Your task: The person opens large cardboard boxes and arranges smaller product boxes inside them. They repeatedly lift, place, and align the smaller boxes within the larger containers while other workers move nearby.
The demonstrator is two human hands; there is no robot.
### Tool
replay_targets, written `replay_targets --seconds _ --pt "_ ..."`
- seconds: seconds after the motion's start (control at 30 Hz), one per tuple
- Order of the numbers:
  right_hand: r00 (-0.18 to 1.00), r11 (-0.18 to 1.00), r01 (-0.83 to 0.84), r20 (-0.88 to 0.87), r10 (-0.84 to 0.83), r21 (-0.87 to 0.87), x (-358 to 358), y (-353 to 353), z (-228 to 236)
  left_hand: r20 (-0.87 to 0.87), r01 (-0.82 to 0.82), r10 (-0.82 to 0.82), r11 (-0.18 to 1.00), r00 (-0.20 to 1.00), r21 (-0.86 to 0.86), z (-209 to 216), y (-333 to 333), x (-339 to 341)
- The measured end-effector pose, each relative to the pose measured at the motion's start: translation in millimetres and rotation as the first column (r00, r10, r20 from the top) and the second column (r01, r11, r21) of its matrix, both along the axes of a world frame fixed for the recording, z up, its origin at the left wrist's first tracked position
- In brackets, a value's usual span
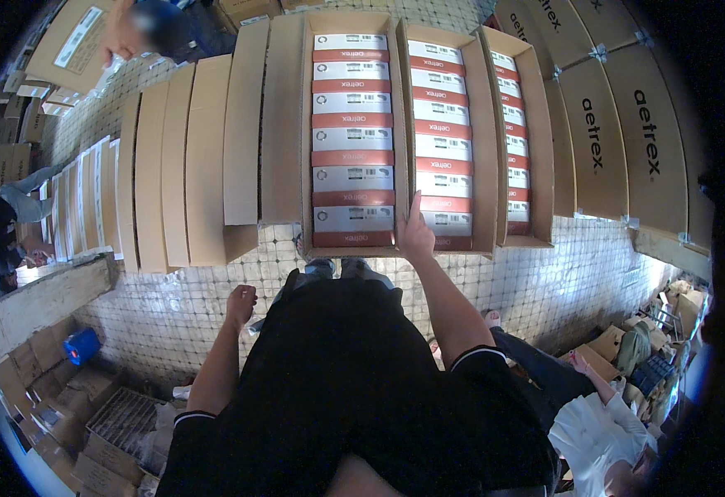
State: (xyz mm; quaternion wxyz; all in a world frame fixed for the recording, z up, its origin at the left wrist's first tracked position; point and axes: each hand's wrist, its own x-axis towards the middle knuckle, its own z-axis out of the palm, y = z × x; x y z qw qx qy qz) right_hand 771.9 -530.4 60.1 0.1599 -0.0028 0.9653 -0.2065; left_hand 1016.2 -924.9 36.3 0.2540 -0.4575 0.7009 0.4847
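Black shirt (337, 356): 6 o'clock. Left hand (242, 303): 8 o'clock, fingers curled together. Right hand (417, 238): index extended apart from curled fingers, over open carton (484, 166) of red-and-white boxes (443, 147), 1 o'clock.

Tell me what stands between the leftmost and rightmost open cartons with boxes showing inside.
In the head view, a third open carton, holding red-and-white boxes; the right hand is at its near left corner.
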Motion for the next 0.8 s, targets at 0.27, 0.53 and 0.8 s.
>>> replay_targets --seconds 0.27,0.53,0.8 --pt "0.993 0.996 0.013 -0.115 -0.024 -0.088 5 0 -3 -0.028 0.026 -0.027 0.999 0.999 -0.037 9 21 -10" --pt "0.981 0.983 0.106 -0.143 -0.127 -0.151 -75 -29 14 -0.016 0.036 -0.038 0.995 0.999 -0.091 4 8 -4" --pt "0.949 0.954 0.296 -0.096 -0.300 -0.050 -116 -50 8 0.033 0.034 -0.035 0.999 0.999 0.021 16 29 -42"
